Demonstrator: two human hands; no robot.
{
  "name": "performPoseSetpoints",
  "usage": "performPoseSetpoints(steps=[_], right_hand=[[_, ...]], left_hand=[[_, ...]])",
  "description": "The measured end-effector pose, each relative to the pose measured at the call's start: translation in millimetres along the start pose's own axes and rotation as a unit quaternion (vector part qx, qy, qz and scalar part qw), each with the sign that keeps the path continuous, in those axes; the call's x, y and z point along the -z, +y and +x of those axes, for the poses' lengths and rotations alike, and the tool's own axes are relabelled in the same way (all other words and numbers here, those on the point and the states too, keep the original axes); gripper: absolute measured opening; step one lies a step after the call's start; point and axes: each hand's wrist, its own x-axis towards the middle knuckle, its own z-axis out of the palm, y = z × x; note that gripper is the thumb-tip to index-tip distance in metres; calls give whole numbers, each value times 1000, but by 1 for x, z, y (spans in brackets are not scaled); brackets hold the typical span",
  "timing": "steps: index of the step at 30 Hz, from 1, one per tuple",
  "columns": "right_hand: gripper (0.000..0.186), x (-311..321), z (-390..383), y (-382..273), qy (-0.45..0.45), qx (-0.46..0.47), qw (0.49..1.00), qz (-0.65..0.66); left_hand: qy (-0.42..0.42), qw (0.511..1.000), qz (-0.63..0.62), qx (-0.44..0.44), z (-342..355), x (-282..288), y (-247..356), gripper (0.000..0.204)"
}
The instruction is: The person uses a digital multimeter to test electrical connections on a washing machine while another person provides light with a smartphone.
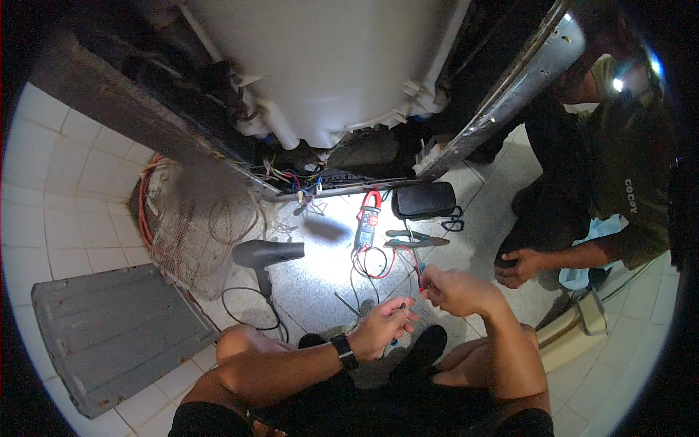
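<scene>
My left hand is closed, pinching something small and dark that I cannot make out; a blue piece shows just below it. My right hand is closed on a red test probe. Above my hands a red-and-grey clamp meter lies on the lit tiles, its red and black leads looped below it. Beside it are a black pouch and pliers. A screwdriver lies left of my left hand.
An opened appliance with loose wires stands ahead. A hair dryer, wire grille and grey panel are at left. A co-worker crouches at right, hand near a knee, beside a beige part.
</scene>
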Motion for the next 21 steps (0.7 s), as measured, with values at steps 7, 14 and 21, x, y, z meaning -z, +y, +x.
performPoseSetpoints(steps=[7, 14, 21], right_hand=[[26, 13, -3, -13, 3, 40, 996, 78], [30, 9, 2, -6, 2, 14, 997, 81], [30, 8, 9, -8, 33, 22, 997, 71]], left_hand=[[0, 998, 56, -9, -5, -7, 4, 36], [-33, 999, 38, 7, 1, -1, 3, 35], [21, 998, 58, -4, 0, -8, 19, 35]])
